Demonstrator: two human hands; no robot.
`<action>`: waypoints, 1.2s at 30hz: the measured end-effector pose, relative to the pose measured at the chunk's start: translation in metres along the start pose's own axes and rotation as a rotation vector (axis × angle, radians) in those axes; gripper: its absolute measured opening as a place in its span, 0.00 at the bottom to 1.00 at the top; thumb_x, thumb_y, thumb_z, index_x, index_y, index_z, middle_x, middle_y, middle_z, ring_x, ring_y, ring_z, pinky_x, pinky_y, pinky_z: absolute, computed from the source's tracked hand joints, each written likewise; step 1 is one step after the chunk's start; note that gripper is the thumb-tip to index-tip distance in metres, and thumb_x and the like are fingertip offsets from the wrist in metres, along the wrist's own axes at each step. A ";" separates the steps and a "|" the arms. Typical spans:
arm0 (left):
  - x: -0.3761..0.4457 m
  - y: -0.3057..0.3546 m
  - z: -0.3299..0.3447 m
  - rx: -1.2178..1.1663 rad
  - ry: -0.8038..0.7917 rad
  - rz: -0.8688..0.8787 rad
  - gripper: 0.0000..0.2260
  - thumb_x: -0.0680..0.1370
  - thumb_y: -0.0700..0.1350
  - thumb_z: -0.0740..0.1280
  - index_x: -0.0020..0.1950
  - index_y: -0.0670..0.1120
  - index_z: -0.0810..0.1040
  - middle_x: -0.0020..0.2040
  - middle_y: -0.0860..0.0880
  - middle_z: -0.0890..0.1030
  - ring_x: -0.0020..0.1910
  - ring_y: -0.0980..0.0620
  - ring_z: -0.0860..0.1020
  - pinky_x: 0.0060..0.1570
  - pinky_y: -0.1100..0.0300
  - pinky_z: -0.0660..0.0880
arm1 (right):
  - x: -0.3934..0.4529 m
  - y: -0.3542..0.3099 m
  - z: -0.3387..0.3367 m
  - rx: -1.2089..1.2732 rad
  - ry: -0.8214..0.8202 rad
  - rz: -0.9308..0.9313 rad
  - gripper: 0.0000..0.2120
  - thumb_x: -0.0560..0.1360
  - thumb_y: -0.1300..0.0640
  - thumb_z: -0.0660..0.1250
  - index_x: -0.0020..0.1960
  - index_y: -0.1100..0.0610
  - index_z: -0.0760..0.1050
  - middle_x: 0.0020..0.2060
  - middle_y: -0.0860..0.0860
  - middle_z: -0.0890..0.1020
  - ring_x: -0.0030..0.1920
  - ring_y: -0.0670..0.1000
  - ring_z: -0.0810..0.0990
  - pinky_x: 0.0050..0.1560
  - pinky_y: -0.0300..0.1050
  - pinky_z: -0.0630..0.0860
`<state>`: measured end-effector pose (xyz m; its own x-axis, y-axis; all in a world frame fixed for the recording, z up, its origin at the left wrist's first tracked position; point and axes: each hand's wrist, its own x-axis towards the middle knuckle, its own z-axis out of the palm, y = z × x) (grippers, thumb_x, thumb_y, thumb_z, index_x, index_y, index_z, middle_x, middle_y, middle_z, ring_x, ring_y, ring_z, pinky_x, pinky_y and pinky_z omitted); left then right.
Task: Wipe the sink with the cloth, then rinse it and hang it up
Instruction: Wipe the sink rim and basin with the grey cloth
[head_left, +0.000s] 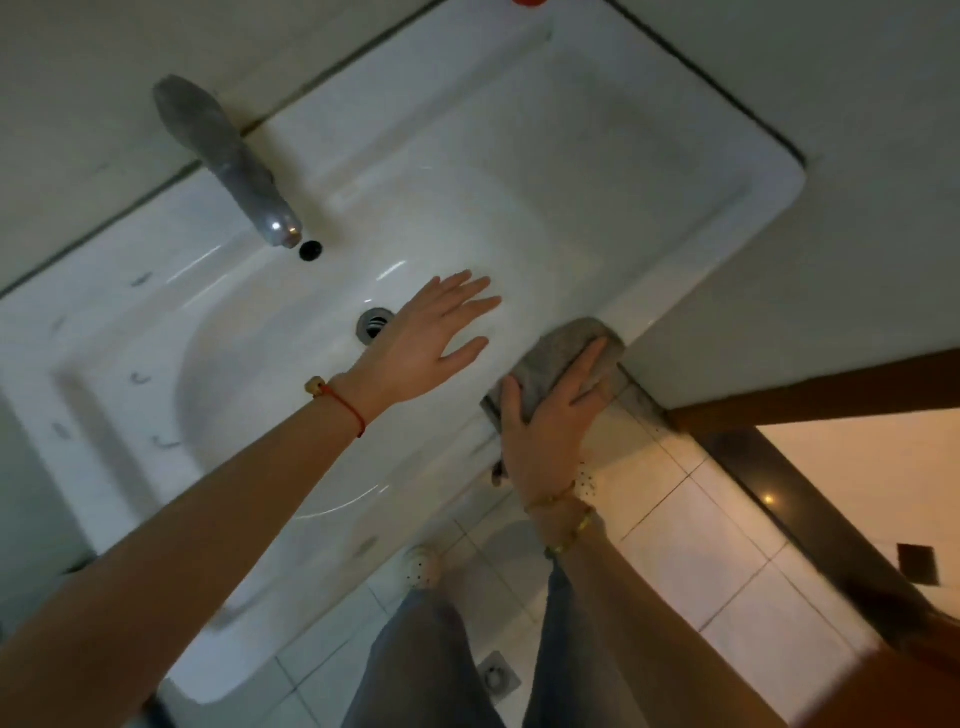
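Observation:
A white ceramic sink (571, 171) fills the middle of the view, tilted, with a drain (375, 323) in its bowl and a grey metal tap (228, 156) at its back. A grey cloth (558, 358) lies on the sink's front rim near the right corner. My right hand (550, 421) presses flat on the cloth, fingers spread over it. My left hand (431, 338) hovers over the bowl just right of the drain, fingers apart, holding nothing.
Pale walls meet the sink at the back and right. A small overflow hole (310, 250) sits under the tap's spout. Below the sink lie a tiled floor (691, 525), a floor drain (497, 676) and my legs. A dark door threshold (810, 514) runs at the right.

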<state>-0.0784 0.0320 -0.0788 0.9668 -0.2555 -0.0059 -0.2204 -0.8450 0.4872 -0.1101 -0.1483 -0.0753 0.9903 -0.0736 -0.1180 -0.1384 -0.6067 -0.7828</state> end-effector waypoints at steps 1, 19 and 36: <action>-0.018 0.001 -0.003 -0.013 -0.024 0.003 0.25 0.82 0.56 0.56 0.76 0.46 0.68 0.78 0.45 0.66 0.78 0.46 0.61 0.79 0.48 0.53 | -0.007 -0.001 0.003 0.005 -0.016 -0.007 0.46 0.74 0.41 0.65 0.78 0.61 0.43 0.73 0.67 0.55 0.70 0.63 0.59 0.73 0.48 0.56; -0.160 -0.008 0.027 -0.228 -0.204 -0.015 0.25 0.84 0.56 0.47 0.79 0.47 0.62 0.77 0.49 0.67 0.79 0.47 0.61 0.79 0.47 0.56 | -0.042 -0.002 0.021 -0.071 -0.004 -0.040 0.43 0.74 0.41 0.62 0.78 0.60 0.44 0.71 0.69 0.56 0.69 0.67 0.62 0.72 0.58 0.63; -0.159 -0.003 0.025 -0.306 -0.184 -0.061 0.23 0.84 0.52 0.51 0.78 0.46 0.63 0.76 0.48 0.68 0.77 0.52 0.62 0.76 0.64 0.54 | -0.031 -0.011 0.031 -0.089 0.077 0.041 0.46 0.74 0.43 0.66 0.78 0.60 0.44 0.71 0.68 0.57 0.68 0.65 0.64 0.70 0.58 0.66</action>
<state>-0.2352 0.0634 -0.1014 0.9314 -0.3126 -0.1863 -0.0873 -0.6889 0.7195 -0.1397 -0.1147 -0.0823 0.9823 -0.1589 -0.0989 -0.1808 -0.6697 -0.7203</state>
